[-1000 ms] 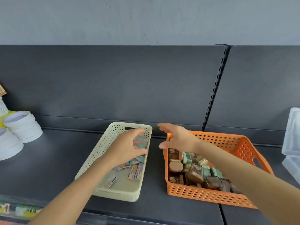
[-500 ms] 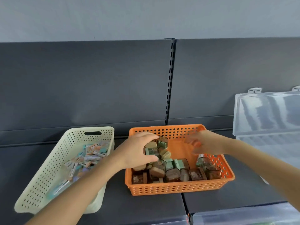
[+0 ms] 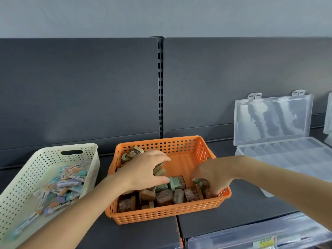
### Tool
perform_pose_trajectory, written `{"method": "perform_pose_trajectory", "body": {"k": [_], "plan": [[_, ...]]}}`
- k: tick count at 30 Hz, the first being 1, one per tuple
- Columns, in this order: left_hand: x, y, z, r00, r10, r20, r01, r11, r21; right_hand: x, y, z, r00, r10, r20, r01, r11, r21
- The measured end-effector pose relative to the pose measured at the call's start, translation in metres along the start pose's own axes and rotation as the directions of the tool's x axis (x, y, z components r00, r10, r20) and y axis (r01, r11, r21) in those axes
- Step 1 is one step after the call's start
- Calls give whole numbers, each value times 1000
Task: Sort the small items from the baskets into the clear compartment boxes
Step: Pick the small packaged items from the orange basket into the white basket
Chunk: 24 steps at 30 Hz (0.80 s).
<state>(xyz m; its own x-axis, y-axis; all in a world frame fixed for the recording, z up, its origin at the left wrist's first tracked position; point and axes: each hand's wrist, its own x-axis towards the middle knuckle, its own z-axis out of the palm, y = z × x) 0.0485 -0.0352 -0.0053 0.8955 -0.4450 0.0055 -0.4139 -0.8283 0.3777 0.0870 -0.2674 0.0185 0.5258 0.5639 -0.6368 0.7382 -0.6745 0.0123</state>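
Your left hand [image 3: 143,174] and right hand [image 3: 214,177] dig curled fingers [image 3: 159,157] among small brown and green blocks [image 3: 177,183] in the orange perforated plastic basket [image 3: 161,215], grip unclear; overfull handfuls could spill before reaching the clear plastic compartment box [image 3: 287,155].

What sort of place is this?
Probably a retail shop: dark metal shelving with a slotted upright, what looks like a price label on the lower shelf edge, and an orange basket of small boxed items.

On the shelf [image 3: 143,234] before me, left basket [image 3: 27,177] holds the packets [image 3: 66,182]; just right of it, middle basket [image 3: 161,213] holds the blocks [image 3: 164,195], with my left hand [image 3: 143,171] and right hand [image 3: 212,175] both inside. Further right sits the compartment box [image 3: 291,157], lid [image 3: 273,119] upright behind it.
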Motion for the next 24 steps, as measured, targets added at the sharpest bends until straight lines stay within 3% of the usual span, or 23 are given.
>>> {"method": "perform_pose_trajectory", "body": {"k": [6, 11, 15, 18, 24], "plan": [[6, 2, 4, 999, -1, 32, 1, 1000, 9, 13, 0, 9, 1000, -1, 28, 6, 987, -163], [4, -4, 4, 998, -28, 49, 25, 998, 52, 15, 8, 6, 996, -34, -83, 20, 987, -160], [3, -9, 4, 998, -50, 32, 47, 995, 91, 27, 21, -5, 967, -38, -251, 17, 996, -85], [0, -12, 3, 997, -69, 30, 66, 993, 97, 46, 28, -14, 925, 54, -376, -37, 998, 52], [-6, -15, 3, 997, -78, 16, 76, 992, 106, 82, 20, -8, 900, 202, -386, -80, 947, 310]]}}
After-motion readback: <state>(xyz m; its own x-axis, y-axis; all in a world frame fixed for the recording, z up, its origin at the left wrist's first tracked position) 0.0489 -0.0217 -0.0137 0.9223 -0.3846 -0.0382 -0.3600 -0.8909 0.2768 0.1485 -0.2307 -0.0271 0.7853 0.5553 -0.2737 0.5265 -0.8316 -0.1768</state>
